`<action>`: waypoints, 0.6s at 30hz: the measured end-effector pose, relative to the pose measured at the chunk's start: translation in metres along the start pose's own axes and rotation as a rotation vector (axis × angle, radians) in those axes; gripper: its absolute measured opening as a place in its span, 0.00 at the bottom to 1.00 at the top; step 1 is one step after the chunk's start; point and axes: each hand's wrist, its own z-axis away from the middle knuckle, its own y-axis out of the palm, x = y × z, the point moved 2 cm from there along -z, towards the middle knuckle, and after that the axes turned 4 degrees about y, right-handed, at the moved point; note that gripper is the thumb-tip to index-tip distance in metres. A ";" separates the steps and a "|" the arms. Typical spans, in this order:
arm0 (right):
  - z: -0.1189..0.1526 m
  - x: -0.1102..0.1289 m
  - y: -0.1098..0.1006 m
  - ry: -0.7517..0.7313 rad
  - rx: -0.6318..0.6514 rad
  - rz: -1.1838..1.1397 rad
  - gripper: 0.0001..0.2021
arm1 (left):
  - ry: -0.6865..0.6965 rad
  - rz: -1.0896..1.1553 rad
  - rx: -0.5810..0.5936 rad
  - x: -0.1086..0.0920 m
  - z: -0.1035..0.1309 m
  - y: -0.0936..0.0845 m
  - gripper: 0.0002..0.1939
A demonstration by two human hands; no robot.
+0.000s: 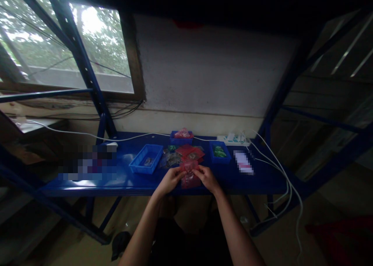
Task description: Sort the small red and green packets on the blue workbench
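Observation:
Between my two hands, at the front edge of the blue table, is a red see-through plastic bag [190, 180]. My left hand [171, 179] pinches its left side, and my right hand [206, 177] pinches its right side. Something small seems to lie inside the bag, too blurred to name. Just beyond my hands is a loose pile of red plastic bags [190, 153], with clear small packets [171, 158] at its left. A blue bin [146, 159] with a few small clear packets in it stands to the left. Another blue bin [220, 152] holding green packets stands to the right.
At the back of the blue table [122, 180], a blue bin [182, 136] holds red bags. A white power strip [233, 139] lies at the back right, with white cables [287, 176] hanging over the right side. Blue rack posts [87, 70] rise on both sides.

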 end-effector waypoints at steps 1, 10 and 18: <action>0.000 0.001 0.000 0.001 -0.007 0.003 0.13 | -0.007 -0.004 -0.011 0.001 -0.001 0.000 0.20; -0.001 -0.002 0.000 0.010 -0.001 -0.049 0.13 | -0.061 -0.033 -0.091 0.006 -0.005 0.000 0.23; 0.000 -0.001 0.001 0.013 0.025 -0.059 0.12 | -0.030 0.018 -0.084 0.010 -0.002 0.000 0.21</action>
